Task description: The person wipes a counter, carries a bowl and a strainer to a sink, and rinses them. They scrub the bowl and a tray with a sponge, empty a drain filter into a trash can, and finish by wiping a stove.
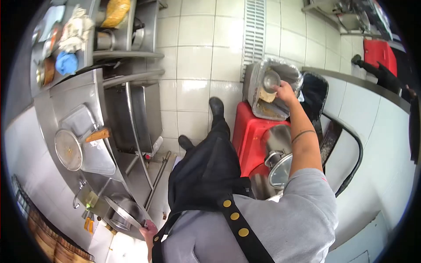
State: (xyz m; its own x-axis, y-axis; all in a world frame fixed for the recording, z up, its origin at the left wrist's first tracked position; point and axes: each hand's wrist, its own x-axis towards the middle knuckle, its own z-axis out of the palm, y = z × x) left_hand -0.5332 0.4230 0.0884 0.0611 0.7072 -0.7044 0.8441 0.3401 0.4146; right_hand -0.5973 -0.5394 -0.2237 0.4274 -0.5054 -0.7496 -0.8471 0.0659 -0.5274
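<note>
My right hand [285, 92] is closed on the rim of a small round metal bowl [271, 79], held over a lined bin [294, 70] with food scraps inside. At the lower left my left hand [149, 229] grips the end of a long-handled pan [123, 210], which is tilted over a metal pot [125, 219] in the sink area. Part of the left hand's fingers is hidden by the handle.
A red container [247, 127] with metal pots stands beside the bin. On the left steel counter lie a round strainer [69, 150] with a wooden handle and a clear tray [98, 153]. Another person's dark sleeve [386, 79] shows at the upper right.
</note>
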